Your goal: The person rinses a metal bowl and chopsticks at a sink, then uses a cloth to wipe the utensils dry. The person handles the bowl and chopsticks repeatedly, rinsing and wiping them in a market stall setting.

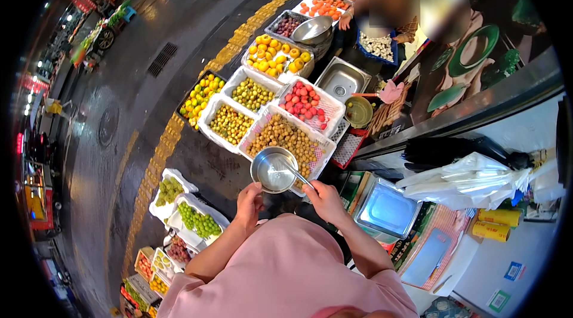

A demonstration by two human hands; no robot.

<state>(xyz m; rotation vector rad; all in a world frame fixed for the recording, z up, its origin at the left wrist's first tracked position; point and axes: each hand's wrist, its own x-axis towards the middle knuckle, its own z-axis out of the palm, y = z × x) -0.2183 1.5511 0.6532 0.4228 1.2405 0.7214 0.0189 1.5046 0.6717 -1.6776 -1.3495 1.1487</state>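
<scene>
A shallow round stainless steel bowl [271,174] is in front of my body, above the near end of a crate of longans. The fingertips of my left hand [250,205] grip its near left rim. My right hand [326,200] closes around the handle of a slim metal utensil [299,174]. That utensil crosses the bowl's right rim, and its far end reaches inside; its exact kind is unclear. Light glints on the bowl's bottom. Small brown round fruits, probably longans [280,132], fill the pink-and-white crate [245,144] just beyond the bowl.
Crates of red fruit [302,101], green-yellow jujubes [230,124] and persimmons [273,56] stand farther out. A steel sink [339,83] lies beside them. A person [394,4] sits near a blue basket [377,47]. Green grapes [197,220] are at left. A metal tray [388,207] lies at right.
</scene>
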